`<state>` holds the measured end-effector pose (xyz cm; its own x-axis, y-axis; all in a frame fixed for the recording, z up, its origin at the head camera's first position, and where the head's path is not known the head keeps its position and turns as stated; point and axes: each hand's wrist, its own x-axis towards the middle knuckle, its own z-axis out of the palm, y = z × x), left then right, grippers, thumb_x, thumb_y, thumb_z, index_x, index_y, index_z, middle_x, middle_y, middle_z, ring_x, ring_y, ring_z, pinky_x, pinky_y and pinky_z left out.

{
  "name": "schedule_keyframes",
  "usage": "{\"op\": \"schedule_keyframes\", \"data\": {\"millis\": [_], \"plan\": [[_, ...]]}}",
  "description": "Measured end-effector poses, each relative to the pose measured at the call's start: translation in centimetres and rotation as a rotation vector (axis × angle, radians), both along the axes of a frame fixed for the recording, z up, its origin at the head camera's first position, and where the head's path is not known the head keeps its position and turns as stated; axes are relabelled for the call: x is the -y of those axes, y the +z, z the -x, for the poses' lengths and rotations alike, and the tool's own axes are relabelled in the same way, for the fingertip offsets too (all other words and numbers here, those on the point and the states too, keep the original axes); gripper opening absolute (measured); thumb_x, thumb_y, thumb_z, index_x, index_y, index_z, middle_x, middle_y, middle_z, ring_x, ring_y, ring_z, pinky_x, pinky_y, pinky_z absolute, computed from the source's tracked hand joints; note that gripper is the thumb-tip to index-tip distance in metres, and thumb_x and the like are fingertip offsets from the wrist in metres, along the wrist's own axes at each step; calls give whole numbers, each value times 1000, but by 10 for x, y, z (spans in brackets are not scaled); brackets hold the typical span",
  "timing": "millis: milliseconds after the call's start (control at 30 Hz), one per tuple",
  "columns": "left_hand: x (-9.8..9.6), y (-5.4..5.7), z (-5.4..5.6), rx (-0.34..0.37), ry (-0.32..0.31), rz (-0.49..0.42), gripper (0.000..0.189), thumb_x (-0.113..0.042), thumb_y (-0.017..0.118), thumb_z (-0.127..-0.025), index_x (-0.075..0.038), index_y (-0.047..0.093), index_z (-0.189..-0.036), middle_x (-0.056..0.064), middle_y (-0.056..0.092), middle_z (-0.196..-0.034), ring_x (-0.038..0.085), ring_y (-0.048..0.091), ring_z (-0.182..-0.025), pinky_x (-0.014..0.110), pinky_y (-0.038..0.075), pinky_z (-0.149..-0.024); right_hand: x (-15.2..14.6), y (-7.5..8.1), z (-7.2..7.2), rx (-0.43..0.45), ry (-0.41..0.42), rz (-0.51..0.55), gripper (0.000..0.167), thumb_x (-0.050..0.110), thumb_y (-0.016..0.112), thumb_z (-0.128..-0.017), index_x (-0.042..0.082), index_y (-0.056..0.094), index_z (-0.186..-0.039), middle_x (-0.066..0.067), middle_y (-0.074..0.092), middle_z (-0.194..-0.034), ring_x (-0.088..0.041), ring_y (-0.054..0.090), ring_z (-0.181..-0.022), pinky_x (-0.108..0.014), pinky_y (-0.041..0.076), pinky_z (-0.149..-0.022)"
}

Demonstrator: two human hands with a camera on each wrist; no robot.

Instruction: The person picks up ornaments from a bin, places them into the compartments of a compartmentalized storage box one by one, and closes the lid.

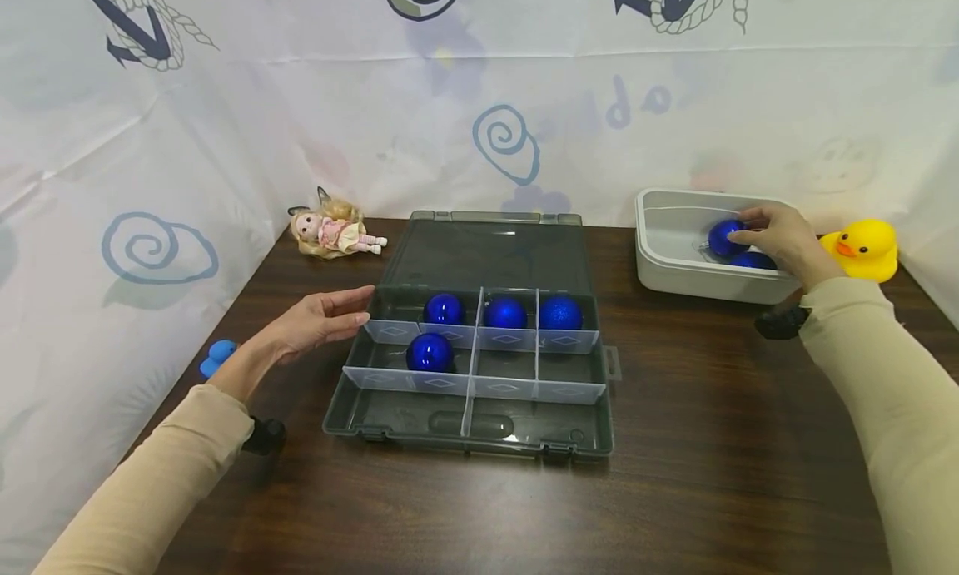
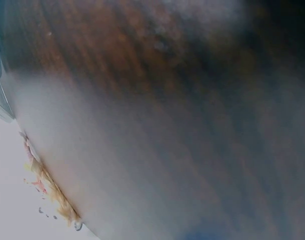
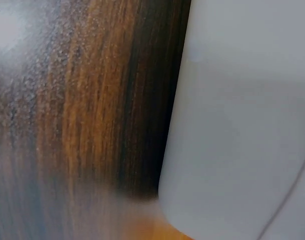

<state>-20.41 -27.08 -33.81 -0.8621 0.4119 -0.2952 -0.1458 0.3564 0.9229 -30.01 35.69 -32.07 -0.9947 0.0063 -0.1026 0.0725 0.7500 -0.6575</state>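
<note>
My right hand (image 1: 782, 242) reaches over the rim of a white bin (image 1: 678, 284) and holds a shiny blue ball (image 1: 725, 238) between thumb and fingers. Below it in the bin lies another blue ball (image 1: 752, 261). My left hand (image 1: 322, 321) has its fingers extended, tips at the left edge of a grey translucent divided box (image 1: 539, 429) with its lid (image 1: 490, 250) laid back. Three blue balls (image 1: 505, 314) sit across the back row of compartments. Another blue ball (image 1: 430, 353) is in the left compartment of the middle row; the front row holds no ball.
A doll (image 1: 333, 230) lies behind my left hand. The small blue toy (image 1: 218, 356) is beside my left wrist. Right of the bin stands a yellow rubber duck (image 1: 865, 250). White printed fabric (image 1: 337, 101) hangs along the back and left of the dark wooden table (image 1: 697, 442).
</note>
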Motion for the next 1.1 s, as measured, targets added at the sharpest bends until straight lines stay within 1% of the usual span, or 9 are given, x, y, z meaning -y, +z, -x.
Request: {"op": "schedule_keyframes", "data": {"millis": [100, 200, 400, 533, 767, 867, 967, 1033, 1100], "plan": [[0, -1, -1, 3, 1, -2, 68, -16, 56, -95, 1, 18, -149, 18, 13, -156, 36, 20, -141, 34, 38, -104, 3, -1, 1, -66, 30, -43, 51, 14, 58, -93, -17, 39, -128, -42, 40, -126, -50, 40, -114, -61, 32, -104], [0, -1, -1, 0, 1, -2, 68, -16, 56, -95, 0, 18, -149, 18, 13, -156, 36, 20, -140, 33, 39, -103, 4, 0, 2, -95, 45, -79, 51, 11, 60, -91, -18, 41, -127, -42, 41, -125, -51, 42, -114, -61, 33, -102], [-1, -1, -1, -5, 0, -2, 68, -15, 56, -95, 0, 18, -149, 18, 13, -156, 37, 20, -141, 32, 39, -103, 3, 2, 3, -81, 80, -170, 50, 13, 60, -91, -20, 44, -125, -43, 44, -123, -52, 44, -111, -62, 35, -100], [-1, 0, -1, -1, 4, 2, 68, -16, 57, -95, 0, 18, -149, 18, 14, -156, 37, 21, -140, 32, 39, -103, 2, 2, 1, -54, 93, -184, 51, 17, 59, -92, -19, 44, -126, -43, 43, -123, -53, 44, -111, -63, 34, -100], [-1, -1, 0, 2, 2, 7, 68, -16, 57, -95, 0, 19, -149, 18, 14, -156, 37, 21, -140, 33, 39, -103, 11, 6, -8, -48, 45, -88, 67, 33, 53, -96, -10, 30, -141, -40, 37, -132, -53, 37, -118, -65, 29, -106], [-1, 0, 0, -3, 3, 10, 68, -16, 57, -95, 0, 19, -149, 18, 13, -156, 37, 20, -141, 34, 38, -104, 22, 11, -12, -113, 8, -28, 71, 39, 51, -95, -4, 25, -145, -37, 35, -138, -51, 37, -123, -63, 29, -107], [-1, 1, 0, -5, 2, 14, 68, -16, 57, -95, 0, 19, -149, 18, 13, -156, 37, 20, -141, 35, 37, -104, 39, 18, -19, -190, -25, 60, 68, 37, 52, -95, 0, 26, -147, -31, 35, -143, -47, 39, -127, -58, 33, -107], [-1, 2, -1, -1, 3, 15, 68, -16, 57, -95, 0, 18, -149, 17, 13, -156, 36, 20, -141, 35, 37, -104, 53, 23, -25, -232, -33, 132, 66, 35, 54, -95, 3, 29, -146, -27, 35, -145, -43, 40, -128, -52, 37, -108], [-1, 2, -1, 0, 4, 13, 68, -16, 57, -95, 0, 18, -149, 17, 13, -156, 36, 19, -141, 35, 38, -104, 68, 25, -32, -287, -19, 196, 63, 31, 57, -94, 3, 33, -144, -25, 38, -143, -38, 43, -128, -40, 42, -107]]}}
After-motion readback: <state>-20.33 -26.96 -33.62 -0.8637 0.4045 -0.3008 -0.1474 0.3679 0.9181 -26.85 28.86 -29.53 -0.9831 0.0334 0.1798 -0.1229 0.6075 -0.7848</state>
